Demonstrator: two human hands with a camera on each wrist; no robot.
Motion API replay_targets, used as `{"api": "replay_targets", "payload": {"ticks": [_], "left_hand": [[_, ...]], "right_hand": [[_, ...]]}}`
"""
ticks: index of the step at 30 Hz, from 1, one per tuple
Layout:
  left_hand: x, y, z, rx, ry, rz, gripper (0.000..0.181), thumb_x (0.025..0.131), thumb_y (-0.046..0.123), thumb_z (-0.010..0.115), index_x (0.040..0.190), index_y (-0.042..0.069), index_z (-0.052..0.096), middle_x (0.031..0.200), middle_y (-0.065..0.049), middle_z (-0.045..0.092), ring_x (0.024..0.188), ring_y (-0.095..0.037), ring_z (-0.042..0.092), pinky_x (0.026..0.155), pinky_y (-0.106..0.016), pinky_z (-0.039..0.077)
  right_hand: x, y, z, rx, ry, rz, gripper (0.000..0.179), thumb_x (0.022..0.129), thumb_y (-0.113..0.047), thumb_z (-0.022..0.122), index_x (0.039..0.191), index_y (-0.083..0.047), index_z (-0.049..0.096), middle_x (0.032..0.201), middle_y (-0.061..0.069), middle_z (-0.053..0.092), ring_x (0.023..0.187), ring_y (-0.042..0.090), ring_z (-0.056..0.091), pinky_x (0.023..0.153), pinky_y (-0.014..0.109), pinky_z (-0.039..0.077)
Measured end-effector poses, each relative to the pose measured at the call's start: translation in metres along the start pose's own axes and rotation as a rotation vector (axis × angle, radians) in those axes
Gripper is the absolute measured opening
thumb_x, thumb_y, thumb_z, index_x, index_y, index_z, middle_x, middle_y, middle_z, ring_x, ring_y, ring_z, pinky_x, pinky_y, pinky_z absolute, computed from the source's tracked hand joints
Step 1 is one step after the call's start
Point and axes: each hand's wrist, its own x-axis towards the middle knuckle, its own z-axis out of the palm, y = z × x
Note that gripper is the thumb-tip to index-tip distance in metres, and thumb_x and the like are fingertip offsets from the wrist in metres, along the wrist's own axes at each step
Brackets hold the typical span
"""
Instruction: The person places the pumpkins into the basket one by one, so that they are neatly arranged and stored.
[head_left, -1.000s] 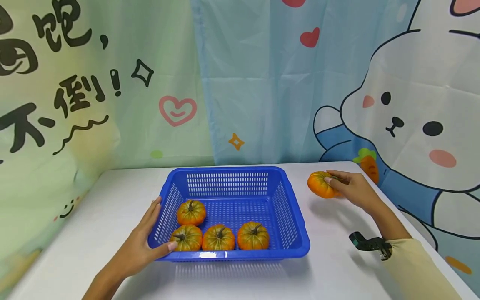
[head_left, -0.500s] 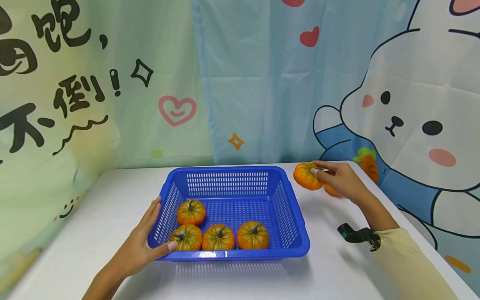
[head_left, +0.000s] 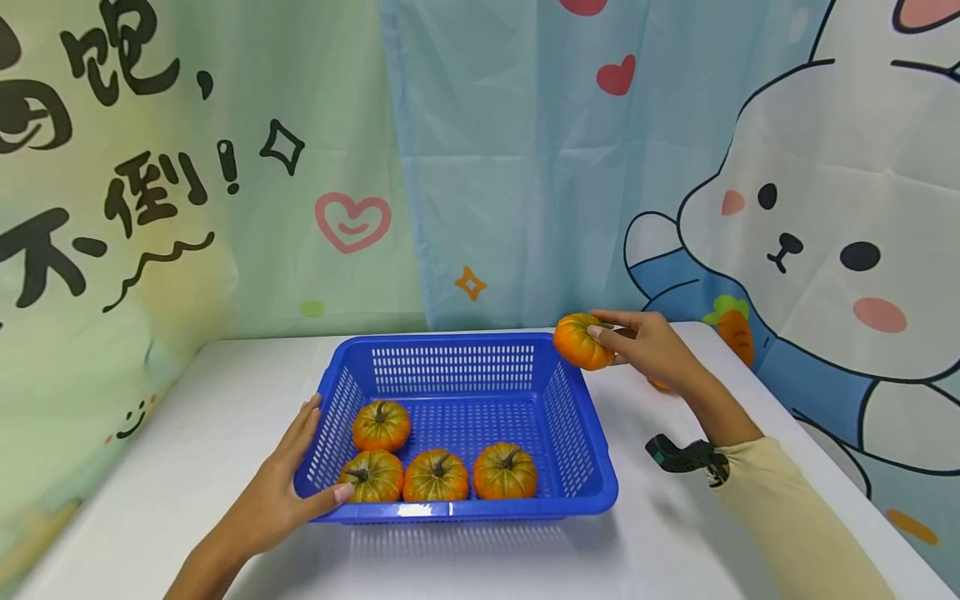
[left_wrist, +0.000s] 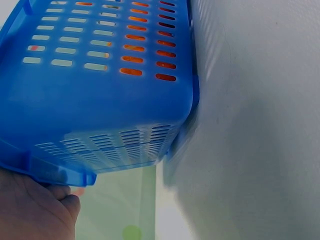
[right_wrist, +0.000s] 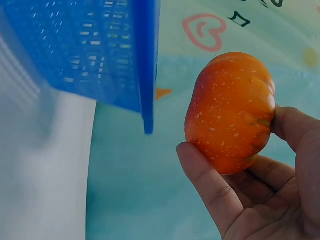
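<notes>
My right hand [head_left: 654,348] pinches a small orange pumpkin [head_left: 581,342] at the far right corner of a blue plastic basket [head_left: 457,510]. In the right wrist view, the thumb and fingers hold the pumpkin [right_wrist: 230,115] by its sides, apart from the basket rim [right_wrist: 145,60]. My left hand [head_left: 279,492] grips the basket's near left corner, its thumb over the front rim and its fingers along the left side. Several green-and-orange pumpkins sit inside, one pumpkin [head_left: 381,426] behind a row along the front wall, including a pumpkin [head_left: 506,471] nearer the middle.
Another orange pumpkin [head_left: 660,386] lies on the white table [head_left: 637,533], mostly hidden behind my right hand and wrist. A printed curtain [head_left: 487,167] hangs behind the table. A black wrist camera [head_left: 678,454] sticks out from my right sleeve.
My right hand has carried its pumpkin left and slightly up, from the table's right side to the basket's far right corner, uncovering part of another pumpkin. The left hand and basket stay put.
</notes>
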Motion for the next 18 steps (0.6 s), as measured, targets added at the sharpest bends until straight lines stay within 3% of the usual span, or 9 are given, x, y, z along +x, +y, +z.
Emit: {"api": "replay_targets", "payload": {"ticks": [5, 18], "left_hand": [[0.0, 0.0, 0.0, 0.0, 0.002, 0.003, 0.099, 0.081, 0.035, 0.074, 0.154, -0.001, 0.016, 0.162, -0.01, 0.005, 0.144, -0.043, 0.009, 0.103, -0.071, 0.02], [0.0, -0.001, 0.001, -0.004, 0.001, 0.007, 0.099, 0.082, 0.034, 0.074, 0.154, 0.0, 0.016, 0.162, -0.01, 0.005, 0.145, -0.041, 0.008, 0.104, -0.071, 0.018]], "right_hand": [[0.006, -0.011, 0.008, 0.023, -0.03, -0.008, 0.065, 0.096, -0.042, 0.059, 0.143, 0.0, 0.046, 0.125, 0.023, 0.06, 0.108, 0.034, 0.062, 0.087, 0.045, 0.053], [0.018, -0.038, 0.025, -0.057, -0.095, -0.141, 0.056, 0.098, -0.034, 0.059, 0.141, -0.001, 0.049, 0.122, 0.019, 0.063, 0.103, 0.029, 0.065, 0.082, 0.038, 0.056]]}}
